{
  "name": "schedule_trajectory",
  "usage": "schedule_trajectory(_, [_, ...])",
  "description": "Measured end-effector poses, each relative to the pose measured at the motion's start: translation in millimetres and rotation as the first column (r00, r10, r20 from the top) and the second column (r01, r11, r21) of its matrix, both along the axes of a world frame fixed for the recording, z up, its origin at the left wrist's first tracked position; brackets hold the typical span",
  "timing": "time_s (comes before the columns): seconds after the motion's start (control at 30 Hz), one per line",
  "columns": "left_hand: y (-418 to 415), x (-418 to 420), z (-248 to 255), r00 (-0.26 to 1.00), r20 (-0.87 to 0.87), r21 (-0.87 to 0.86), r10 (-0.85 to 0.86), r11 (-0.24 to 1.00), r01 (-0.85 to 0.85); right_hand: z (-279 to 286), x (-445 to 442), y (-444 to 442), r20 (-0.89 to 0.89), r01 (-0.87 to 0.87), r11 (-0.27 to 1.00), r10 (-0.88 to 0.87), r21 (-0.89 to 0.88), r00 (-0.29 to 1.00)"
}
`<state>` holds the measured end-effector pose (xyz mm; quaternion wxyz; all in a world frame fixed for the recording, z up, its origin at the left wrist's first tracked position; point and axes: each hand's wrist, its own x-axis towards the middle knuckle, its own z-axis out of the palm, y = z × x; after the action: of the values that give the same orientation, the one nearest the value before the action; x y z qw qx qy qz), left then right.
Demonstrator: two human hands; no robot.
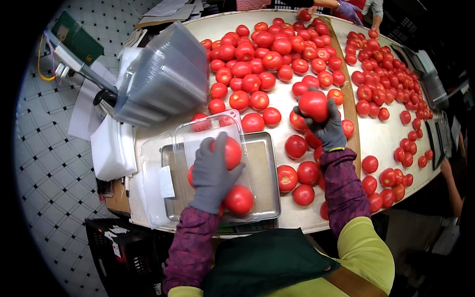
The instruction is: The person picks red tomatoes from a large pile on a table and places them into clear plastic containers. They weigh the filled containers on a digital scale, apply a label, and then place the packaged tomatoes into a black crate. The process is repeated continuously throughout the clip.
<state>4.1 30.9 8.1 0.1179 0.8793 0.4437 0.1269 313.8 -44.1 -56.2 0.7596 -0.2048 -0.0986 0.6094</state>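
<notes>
My left hand (215,170), in a grey glove, grips a red tomato (232,153) over a clear plastic clamshell container (198,135) with an open lid. Another tomato (239,199) lies in the container's near part, and one more shows partly beside my left wrist. Under the container is a shallow metal tray (276,178). My right hand (326,124), gloved in grey too, holds a large tomato (313,106) above the white table (274,146), over other loose tomatoes.
Many tomatoes (272,60) cover the table's far part. A wooden strip (350,100) divides it from more tomatoes (378,85) at right. Nested clear containers (167,74) and white pads (113,148) stand at left; a black crate (126,252) is below. Other people's hands reach in at the far edge.
</notes>
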Motion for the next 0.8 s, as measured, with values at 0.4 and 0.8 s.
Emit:
schedule_trajectory(0.4, [-15.8, -9.3, 10.5, 0.989, -0.143, 0.013, 0.040, 0.999, -0.039, -20.8, -30.0, -17.2, 0.914, 0.409, 0.906, -0.073, -0.106, 0.399])
schedule_trajectory(0.8, [-36.5, -73.1, 8.5, 1.000, 0.018, -0.067, 0.001, 0.998, 0.000, -49.8, 24.1, 179.8, 0.885, 0.419, 0.847, 0.431, -0.328, -0.178])
